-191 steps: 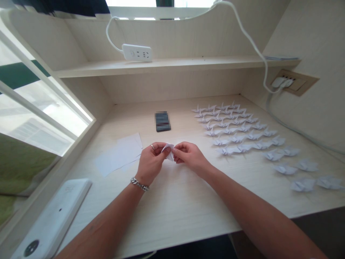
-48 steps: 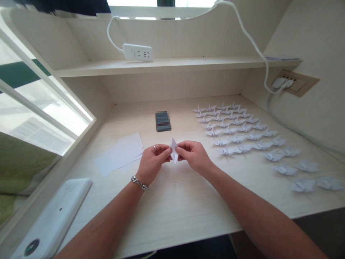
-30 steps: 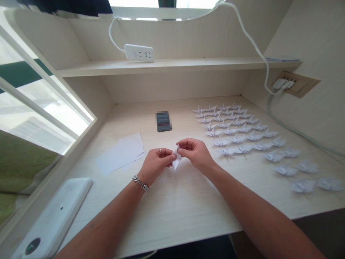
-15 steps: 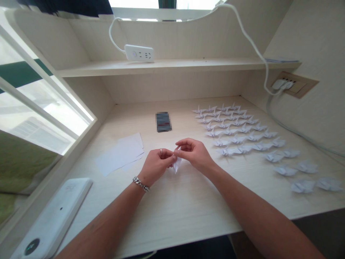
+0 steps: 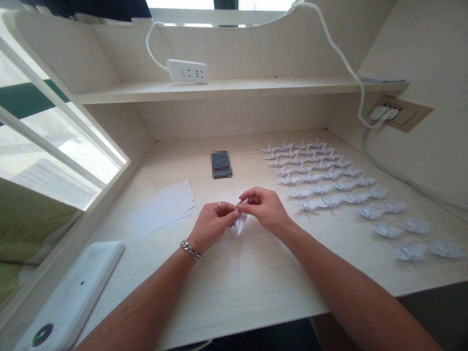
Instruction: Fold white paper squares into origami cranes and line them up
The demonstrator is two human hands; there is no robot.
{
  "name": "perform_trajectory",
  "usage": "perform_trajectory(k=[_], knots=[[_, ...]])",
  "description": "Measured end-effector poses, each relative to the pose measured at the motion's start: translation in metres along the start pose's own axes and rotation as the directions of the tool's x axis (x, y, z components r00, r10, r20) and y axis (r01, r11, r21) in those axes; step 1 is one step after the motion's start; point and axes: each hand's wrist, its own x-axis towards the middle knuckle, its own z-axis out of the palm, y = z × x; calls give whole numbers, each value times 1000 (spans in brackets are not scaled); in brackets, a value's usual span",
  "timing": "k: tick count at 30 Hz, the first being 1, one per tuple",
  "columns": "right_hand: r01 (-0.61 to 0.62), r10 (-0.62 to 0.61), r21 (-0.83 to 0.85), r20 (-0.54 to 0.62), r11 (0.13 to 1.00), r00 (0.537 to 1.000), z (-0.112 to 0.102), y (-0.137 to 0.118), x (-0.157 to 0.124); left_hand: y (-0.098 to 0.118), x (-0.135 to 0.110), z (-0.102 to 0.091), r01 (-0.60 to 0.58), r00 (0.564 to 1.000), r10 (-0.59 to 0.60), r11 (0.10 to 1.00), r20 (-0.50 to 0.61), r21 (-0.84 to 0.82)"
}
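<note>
Between my hands, above the middle of the desk, is a small piece of folded white paper (image 5: 240,225) with a narrow point turned toward me. My left hand (image 5: 215,219) pinches it from the left side; a ring and a chain bracelet show on this hand and wrist. From the right, my right hand (image 5: 265,207) pinches its upper part between thumb and forefinger. The fingers of both hands nearly touch and cover much of the folds. Rows of folded white paper cranes (image 5: 331,174) stand to the right of my hands.
Loose white paper sheets (image 5: 163,207) lie to the left, with a dark blurred object (image 5: 221,165) behind my hands. A long white device (image 5: 75,292) rests at the left edge. The shelf (image 5: 256,87) holds a power strip (image 5: 187,71); a cable (image 5: 341,56) runs to the wall socket (image 5: 402,114).
Hardly anything differs. My right fingers have shifted very slightly at the top of the folded paper, and the whole view has moved a touch.
</note>
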Motion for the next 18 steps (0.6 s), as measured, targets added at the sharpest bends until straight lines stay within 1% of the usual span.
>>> perform_trajectory(k=[4,11,15,18], knots=[[3,-3,45,6,999,1000,0,0,0,-3,1,0,-22,1000,22,1000,11,7],[-12,12,48,10,999,1000,-1,0,-1,-3,1,-1,-24,1000,25,999,-14,45],[-60,60,123,8,991,998,0,-2,-1,0,-1,0,-39,999,41,997,-32,59],[-67,67,167,4,984,998,1,-2,0,2,-2,0,-44,999,46,997,-23,56]])
